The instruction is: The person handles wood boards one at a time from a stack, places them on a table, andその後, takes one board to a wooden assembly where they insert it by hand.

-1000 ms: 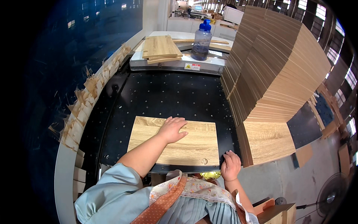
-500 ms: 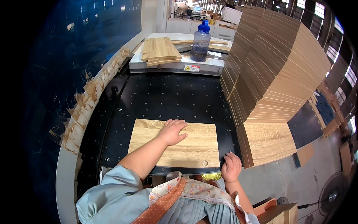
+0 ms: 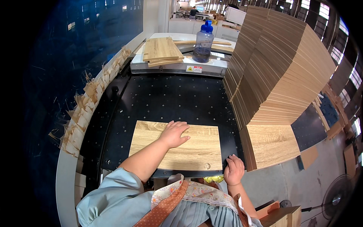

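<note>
A light oak-grain wooden panel (image 3: 196, 149) lies flat on the black perforated machine table (image 3: 170, 100), close to its near edge. My left hand (image 3: 174, 133) rests palm-down on top of the panel, fingers spread toward the right. My right hand (image 3: 234, 170) grips the panel's near right corner at the table's edge, fingers curled over it. A round hole shows in the panel near that corner.
A tall fanned stack of similar panels (image 3: 280, 75) stands at the right, touching the table. Several boards (image 3: 162, 51) and a blue-capped water jug (image 3: 203, 42) sit on the white machine bed behind. Wood offcuts (image 3: 87, 102) line the left rim.
The panel and both hands have stayed almost still; my left hand has shifted slightly on the panel's surface.
</note>
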A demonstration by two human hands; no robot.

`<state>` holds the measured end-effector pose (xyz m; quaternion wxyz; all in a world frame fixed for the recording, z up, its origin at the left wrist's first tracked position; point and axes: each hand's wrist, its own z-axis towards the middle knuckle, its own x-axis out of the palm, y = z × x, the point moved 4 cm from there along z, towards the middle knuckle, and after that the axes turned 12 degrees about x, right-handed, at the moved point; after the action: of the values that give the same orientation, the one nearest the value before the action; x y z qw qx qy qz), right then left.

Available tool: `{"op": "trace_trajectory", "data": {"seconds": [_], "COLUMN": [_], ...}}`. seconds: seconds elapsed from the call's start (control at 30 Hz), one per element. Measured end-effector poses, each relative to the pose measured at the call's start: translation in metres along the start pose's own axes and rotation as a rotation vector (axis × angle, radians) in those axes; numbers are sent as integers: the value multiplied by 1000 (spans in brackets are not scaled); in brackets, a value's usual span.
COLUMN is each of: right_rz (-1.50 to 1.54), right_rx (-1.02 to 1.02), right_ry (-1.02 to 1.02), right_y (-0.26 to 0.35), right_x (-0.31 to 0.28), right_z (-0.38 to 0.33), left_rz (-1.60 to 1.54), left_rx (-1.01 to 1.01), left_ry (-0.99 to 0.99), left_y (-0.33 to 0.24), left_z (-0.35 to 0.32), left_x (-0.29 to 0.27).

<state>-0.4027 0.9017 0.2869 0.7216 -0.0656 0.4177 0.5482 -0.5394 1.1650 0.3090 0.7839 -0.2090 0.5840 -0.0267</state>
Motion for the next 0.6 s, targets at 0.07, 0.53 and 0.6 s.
{"op": "trace_trajectory", "data": {"seconds": [0.07,0.53,0.6], "right_rz": [1,-2,2], "right_rx": [0,-2,-14], "right_ry": [-2,0,3], "right_y": [0,-3,-3], "right_x": [0,0,2], "right_z": [0,-2,0], "left_rz": [-3,-9,-16], "left_rx": [-2,5,1], "left_ry": [1,-6,-9], "left_y": [0,-2,0], "left_z": [0,2,0], "left_x": [0,0,-2]}}
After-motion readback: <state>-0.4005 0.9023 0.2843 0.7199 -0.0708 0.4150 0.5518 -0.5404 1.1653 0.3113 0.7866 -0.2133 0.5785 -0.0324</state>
